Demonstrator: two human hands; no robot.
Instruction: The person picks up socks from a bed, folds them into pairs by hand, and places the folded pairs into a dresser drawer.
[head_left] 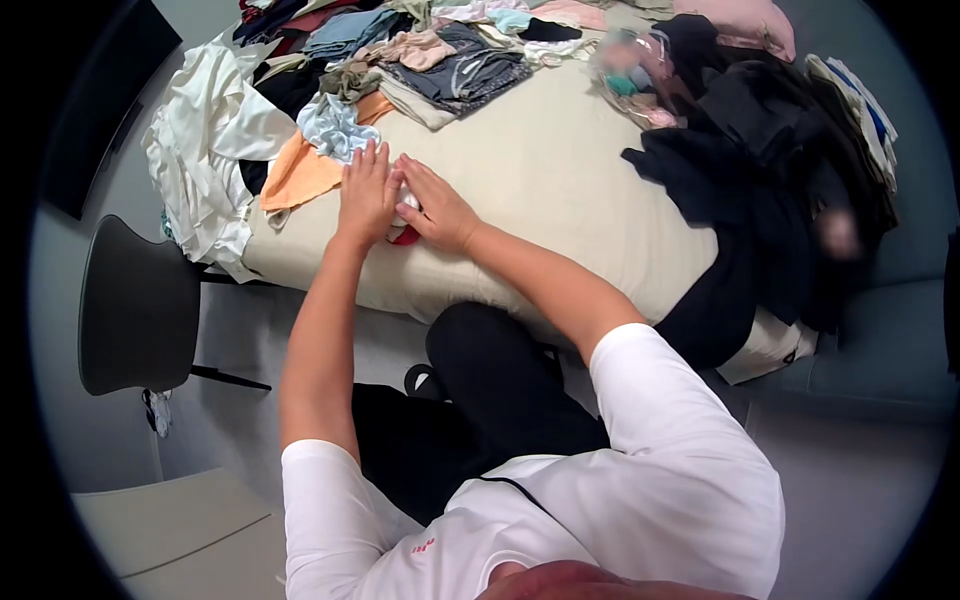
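My left hand (368, 197) lies with its fingers stretched out near the bed's front edge. Close beside it, my right hand (438, 208) is also flattened, its fingers pointing up and to the left. Between and under the two palms is a small white cloth item (406, 197) with a red part (405, 237); my hands cover most of it, so its kind cannot be made out. A crumpled light blue garment (338, 128) touches the area just beyond my left fingertips. An orange cloth (300, 175) is spread to the left of my left hand.
Piled clothes cover the far side of the bed (500, 190), including grey patterned shorts (465, 70). White fabric (200, 140) hangs over the left edge. Dark garments (760, 130) and a clear plastic bag (635, 75) lie on the right. A dark chair (140, 305) stands left.
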